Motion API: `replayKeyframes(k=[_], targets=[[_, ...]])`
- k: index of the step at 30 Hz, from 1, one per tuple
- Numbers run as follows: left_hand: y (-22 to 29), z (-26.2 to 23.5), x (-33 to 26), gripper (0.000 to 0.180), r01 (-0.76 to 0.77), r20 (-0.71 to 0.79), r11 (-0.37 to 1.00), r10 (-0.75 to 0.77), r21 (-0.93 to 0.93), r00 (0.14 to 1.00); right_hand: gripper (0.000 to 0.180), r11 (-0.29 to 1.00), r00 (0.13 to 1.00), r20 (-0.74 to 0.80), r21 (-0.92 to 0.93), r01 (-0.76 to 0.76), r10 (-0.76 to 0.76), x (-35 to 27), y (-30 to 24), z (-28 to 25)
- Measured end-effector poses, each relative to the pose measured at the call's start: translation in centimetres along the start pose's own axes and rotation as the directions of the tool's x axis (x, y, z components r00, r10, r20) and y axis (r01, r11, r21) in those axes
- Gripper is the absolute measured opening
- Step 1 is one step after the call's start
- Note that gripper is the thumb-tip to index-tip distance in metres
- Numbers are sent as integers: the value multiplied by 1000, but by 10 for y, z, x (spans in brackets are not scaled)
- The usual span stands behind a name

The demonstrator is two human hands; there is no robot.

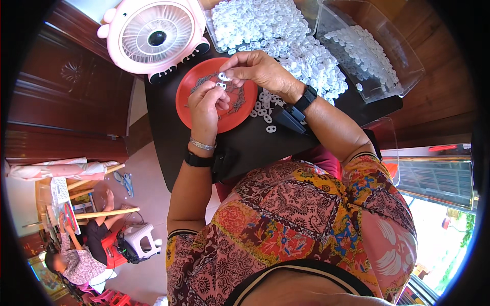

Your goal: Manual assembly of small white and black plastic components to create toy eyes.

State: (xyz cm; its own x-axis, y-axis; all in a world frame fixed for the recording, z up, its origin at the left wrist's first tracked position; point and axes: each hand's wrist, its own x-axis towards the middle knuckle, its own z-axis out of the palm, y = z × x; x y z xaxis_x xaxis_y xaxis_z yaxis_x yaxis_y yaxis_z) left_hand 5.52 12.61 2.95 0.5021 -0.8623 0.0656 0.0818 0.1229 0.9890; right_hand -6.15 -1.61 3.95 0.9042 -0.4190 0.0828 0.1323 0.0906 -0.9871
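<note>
over the red plate (232, 120), both hands meet just above its far half. left hand (205, 104) is curled, thumb and forefinger pinched on a small white plastic piece (221, 85) with what looks like a thin dark metal part under it; cannot tell exactly how the two sit together. right hand (260, 69) comes in from above, fingertips (228, 71) pinching a white ring (223, 76), touching or just beside the left hand's piece. neither hand is spread; both are tight fingertip grips.

small dark metal parts (237, 102) lie scattered on the plate. big pile of white rings (301, 53) is on the black table (255, 145) just beyond the right wrist, a few strays (270, 128) near the plate's edge. clear bin (370, 51) with more rings at far right, shallow tray (250, 20) of rings at top, pink fan (153, 35) top left.

my read: this is a fit-two-small-parts step. keep the work low over the plate so a dropped piece lands there, not on the dark table. hold the left pinch steady as the fixture, let the right do the aligning, square the ring before pressing. risk: ring tilts and pops out of the grip.
</note>
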Motion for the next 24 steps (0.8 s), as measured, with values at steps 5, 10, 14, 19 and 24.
replayKeyframes(k=[5,10,14,19,24], targets=[[-1,0,0,18,-16,7,1000,16,13,1000,18,1000,1000,10,-19,9,-8,-1,-1,0],[-1,-1,0,18,-11,1,1000,11,20,1000,18,1000,1000,-12,-6,14,-14,-2,-5,1],[-2,0,1,19,-29,-10,999,28,-28,1000,18,1000,1000,7,-16,14,-14,-1,-4,0],[0,0,0,18,2,4,1000,-2,13,1000,18,1000,1000,-4,-23,12,-12,-2,-5,0],[-2,0,0,19,-24,3,999,24,20,1000,16,992,999,-20,-123,42,-45,-2,-6,4]])
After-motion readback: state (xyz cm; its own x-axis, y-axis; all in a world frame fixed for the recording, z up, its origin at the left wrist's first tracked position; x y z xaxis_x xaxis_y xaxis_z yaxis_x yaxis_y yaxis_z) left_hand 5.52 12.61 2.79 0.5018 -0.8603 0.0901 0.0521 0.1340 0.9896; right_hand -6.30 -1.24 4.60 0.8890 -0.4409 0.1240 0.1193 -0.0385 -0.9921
